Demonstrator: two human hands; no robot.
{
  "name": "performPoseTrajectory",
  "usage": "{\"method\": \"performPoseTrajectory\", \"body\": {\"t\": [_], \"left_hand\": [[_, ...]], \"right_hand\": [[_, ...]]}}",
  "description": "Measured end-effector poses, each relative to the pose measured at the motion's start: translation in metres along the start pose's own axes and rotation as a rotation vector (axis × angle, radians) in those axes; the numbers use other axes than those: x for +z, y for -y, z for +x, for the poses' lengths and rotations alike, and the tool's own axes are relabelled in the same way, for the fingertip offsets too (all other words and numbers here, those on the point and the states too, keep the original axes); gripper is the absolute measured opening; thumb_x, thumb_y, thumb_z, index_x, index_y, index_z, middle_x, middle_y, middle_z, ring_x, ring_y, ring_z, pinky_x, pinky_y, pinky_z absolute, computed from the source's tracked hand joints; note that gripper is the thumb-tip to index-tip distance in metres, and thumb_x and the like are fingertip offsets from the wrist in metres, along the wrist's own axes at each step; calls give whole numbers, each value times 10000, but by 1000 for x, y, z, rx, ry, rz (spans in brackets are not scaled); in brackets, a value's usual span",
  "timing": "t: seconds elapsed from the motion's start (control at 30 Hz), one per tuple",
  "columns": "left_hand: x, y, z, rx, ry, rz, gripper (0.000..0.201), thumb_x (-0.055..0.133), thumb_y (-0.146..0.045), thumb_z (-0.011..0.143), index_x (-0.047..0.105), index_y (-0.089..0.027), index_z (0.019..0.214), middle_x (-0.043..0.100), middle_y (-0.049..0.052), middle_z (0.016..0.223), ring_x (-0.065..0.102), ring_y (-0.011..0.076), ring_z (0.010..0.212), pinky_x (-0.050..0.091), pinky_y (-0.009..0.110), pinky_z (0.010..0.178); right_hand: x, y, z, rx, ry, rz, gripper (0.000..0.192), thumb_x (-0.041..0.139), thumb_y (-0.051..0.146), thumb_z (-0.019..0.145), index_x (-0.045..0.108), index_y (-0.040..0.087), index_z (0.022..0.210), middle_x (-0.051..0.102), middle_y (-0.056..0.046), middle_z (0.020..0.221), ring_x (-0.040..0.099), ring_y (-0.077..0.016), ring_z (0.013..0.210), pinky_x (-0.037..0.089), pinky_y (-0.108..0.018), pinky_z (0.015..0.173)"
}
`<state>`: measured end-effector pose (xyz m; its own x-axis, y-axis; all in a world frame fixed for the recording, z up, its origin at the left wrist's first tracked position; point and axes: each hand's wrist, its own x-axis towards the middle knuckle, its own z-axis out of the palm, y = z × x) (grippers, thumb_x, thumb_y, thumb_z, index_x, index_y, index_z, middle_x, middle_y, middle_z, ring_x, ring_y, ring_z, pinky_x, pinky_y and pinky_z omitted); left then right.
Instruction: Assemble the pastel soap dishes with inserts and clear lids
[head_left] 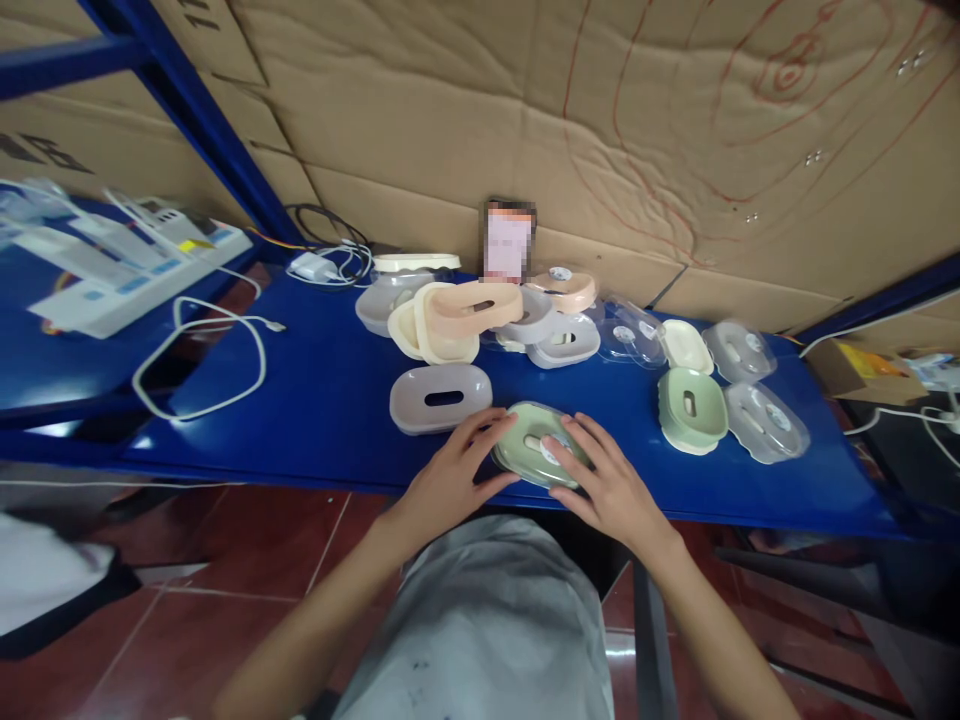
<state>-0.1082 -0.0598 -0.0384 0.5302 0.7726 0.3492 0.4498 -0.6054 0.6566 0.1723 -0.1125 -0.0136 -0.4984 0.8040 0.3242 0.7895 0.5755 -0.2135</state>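
Left hand point(457, 470): fingers spread, laid flat against the left side of the green soap box point(534, 455), thumb beneath its near rim. Right hand point(604, 480): likewise open, fingers splayed over the box's right half and clear lid. Neither hand is closed in a full grip; the box is pressed between them.

Green soap box: on the blue desk point(322, 400), at its near edge, directly before the person.

Adjacent: grey dish point(441, 397) just to the left; second green dish point(691, 408) to the right; a heap of pink, cream and clear pieces point(480, 315) behind.

Risk: the box sits close to the desk's front lip; a push toward the body could likely slide it off.

Open room: bare blue surface left of the grey dish, up to the white cable point(199, 365).
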Motion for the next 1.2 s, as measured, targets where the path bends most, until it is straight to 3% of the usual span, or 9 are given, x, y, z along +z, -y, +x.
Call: {"method": "performPoseTrajectory", "body": {"t": [0.33, 0.53, 0.63, 0.7, 0.8, 0.93, 1.0, 1.07, 1.2], "left_hand": [[6, 7, -3, 33, -72, 10, 656, 745, -413, 1011, 445, -325, 1588, 603, 114, 1550, 609, 282, 1452, 540, 466, 1208], [5, 6, -2, 26, -45, 47, 678, 699, -438, 1041, 390, -335, 1636, 592, 105, 1591, 601, 272, 1468, 552, 441, 1193], [5, 4, -2, 17, -30, 104, 707, 662, -425, 1064, 328, -326, 1679, 560, 107, 1630, 592, 276, 1480, 568, 427, 1171], [4, 2, -2, 19, -36, 134, 680, 641, -413, 1077, 339, -309, 1678, 571, 109, 1620, 611, 274, 1459, 586, 420, 1143], [1, -2, -3, 94, -96, 151, 539, 646, -319, 1075, 483, -278, 1588, 642, 104, 1531, 676, 250, 1366, 599, 392, 1107], [-5, -6, -6, 230, -435, 154, 350, 695, -64, 980, 684, -241, 1282, 739, 88, 1261, 727, 218, 1149, 595, 380, 1024], [-9, -6, -6, 210, -578, 205, 323, 719, -14, 930, 705, -221, 1178, 740, 99, 1188, 720, 244, 1104, 579, 420, 989], [-15, -5, -5, 186, -624, 313, 296, 744, -28, 908, 710, -213, 1135, 744, 115, 1172, 717, 283, 1102, 552, 486, 1007], [-30, 6, -6, 75, -577, 539, 285, 766, -127, 926, 707, -212, 1191, 737, 159, 1269, 701, 354, 1183, 467, 606, 1117]], "right_hand": [[-1, -1, 3, -7, -7, 78, 673, 664, 393, 1051, 415, 328, 1673, 457, -132, 1686, 364, -370, 1610, 468, -643, 1248], [7, 2, 1, 23, -14, 97, 774, 741, 470, 997, 389, 361, 1678, 448, -129, 1687, 397, -369, 1592, 505, -615, 1225], [-7, -3, -4, 16, -107, 47, 812, 774, 419, 980, 375, 368, 1685, 489, -121, 1660, 456, -368, 1556, 496, -606, 1233], [-32, -25, -16, 89, -229, -50, 819, 800, 411, 957, 404, 375, 1672, 509, -118, 1645, 507, -381, 1517, 480, -625, 1235], [-86, -97, -56, 377, -494, -290, 792, 824, 499, 914, 513, 319, 1619, 502, -165, 1645, 516, -425, 1504, 452, -647, 1228], [-145, -216, -133, 824, -747, -526, 896, 796, 777, 785, 694, 184, 1448, 615, -323, 1427, 584, -463, 1408, 477, -594, 1137], [-153, -254, -164, 928, -778, -537, 909, 686, 900, 763, 756, 180, 1313, 672, -327, 1218, 641, -499, 1277, 495, -683, 1007], [-149, -271, -185, 951, -762, -523, 921, 619, 971, 716, 780, 188, 1173, 678, -278, 1034, 669, -520, 1149, 498, -726, 892], [-128, -275, -205, 891, -640, -446, 773, 623, 951, 707, 764, 284, 1071, 685, -219, 1086, 684, -461, 1112, 534, -647, 849]]}}
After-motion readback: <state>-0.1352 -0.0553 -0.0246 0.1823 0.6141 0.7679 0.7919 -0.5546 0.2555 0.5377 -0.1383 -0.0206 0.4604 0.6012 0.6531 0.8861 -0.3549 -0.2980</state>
